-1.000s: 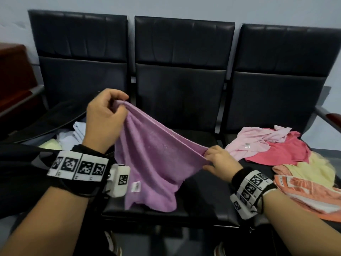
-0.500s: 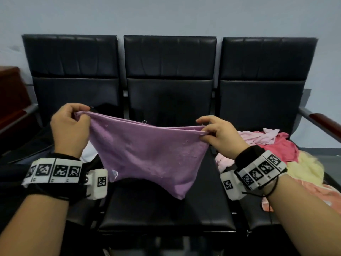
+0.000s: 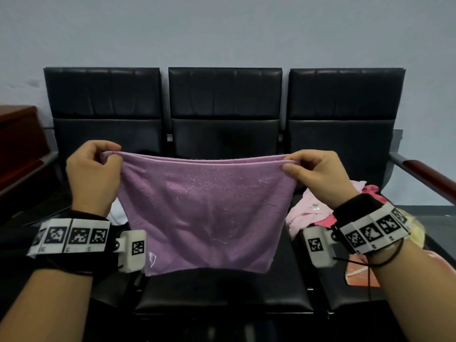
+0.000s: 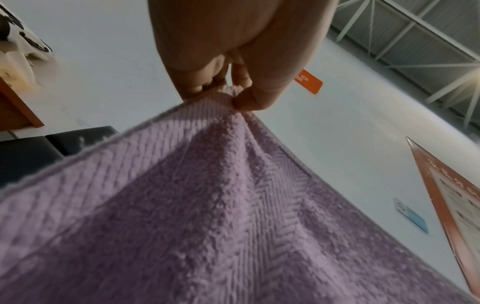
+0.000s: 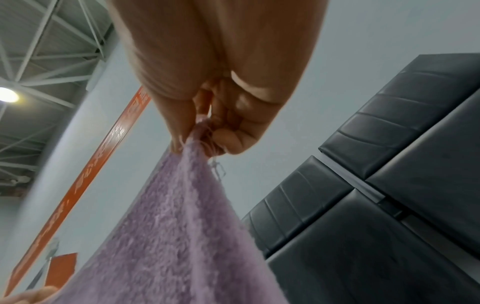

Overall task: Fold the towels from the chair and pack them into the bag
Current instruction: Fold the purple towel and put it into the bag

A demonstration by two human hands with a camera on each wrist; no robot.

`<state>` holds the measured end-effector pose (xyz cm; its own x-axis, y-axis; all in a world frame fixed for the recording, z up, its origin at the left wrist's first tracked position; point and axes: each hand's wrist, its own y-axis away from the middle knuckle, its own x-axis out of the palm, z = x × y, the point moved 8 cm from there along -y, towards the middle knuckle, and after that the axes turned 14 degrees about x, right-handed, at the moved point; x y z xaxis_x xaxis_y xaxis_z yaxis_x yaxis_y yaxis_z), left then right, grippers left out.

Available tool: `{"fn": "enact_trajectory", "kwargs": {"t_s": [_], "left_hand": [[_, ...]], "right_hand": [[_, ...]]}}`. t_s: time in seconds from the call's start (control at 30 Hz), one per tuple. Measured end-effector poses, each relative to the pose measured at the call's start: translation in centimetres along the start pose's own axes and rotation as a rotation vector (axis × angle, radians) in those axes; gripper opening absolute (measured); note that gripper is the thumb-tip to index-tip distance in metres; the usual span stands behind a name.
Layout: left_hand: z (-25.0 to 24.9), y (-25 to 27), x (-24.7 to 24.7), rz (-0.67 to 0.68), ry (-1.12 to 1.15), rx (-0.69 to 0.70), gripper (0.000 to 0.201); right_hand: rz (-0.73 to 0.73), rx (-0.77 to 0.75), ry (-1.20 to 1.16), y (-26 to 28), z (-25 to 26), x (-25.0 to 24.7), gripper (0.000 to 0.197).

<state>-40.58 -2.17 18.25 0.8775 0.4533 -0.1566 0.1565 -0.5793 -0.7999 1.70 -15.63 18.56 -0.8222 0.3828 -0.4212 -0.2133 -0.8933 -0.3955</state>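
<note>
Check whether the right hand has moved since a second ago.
Yes. The right hand has risen, pinching the purple towel: it was down at the middle seat's front edge and is now level with the backrest, farther right.

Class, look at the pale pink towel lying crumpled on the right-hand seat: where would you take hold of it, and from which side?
Judging by its pose, grip the pink towel at its raised crumpled folds, coming from above and the front. It lies loosely bunched on the seat with no flat edge or corner showing. Both hands are busy: the left hand and right hand pinch the purple towel.
</note>
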Motion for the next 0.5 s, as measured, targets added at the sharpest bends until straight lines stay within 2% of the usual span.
{"fn": "enact_trajectory", "kwargs": {"t_s": [0.13,0.3,0.43,0.5], "left_hand": [[1.0,0.0,1.1,0.029,0.003,-0.012,0.025],[4.0,0.7,4.2,0.163,-0.075,-0.068,0.025],[4.8,0.7,6.2,0.201,-0.089,-0.071,0.025],[4.1,0.0,6.7,0.183,-0.09,-0.039,0.024]], "right_hand": [[-0.044,0.029,0.03,-1.1,-1.0,0.0,0.017],[-0.167,0.01,0.206,-2.9,-3.5,0.6,0.028],[-0.209,0.125,0.204,-4.6,-5.8,0.9,0.03],[-0.274,0.157,0.103,-5.4,-5.6,0.5,0.027]]}}
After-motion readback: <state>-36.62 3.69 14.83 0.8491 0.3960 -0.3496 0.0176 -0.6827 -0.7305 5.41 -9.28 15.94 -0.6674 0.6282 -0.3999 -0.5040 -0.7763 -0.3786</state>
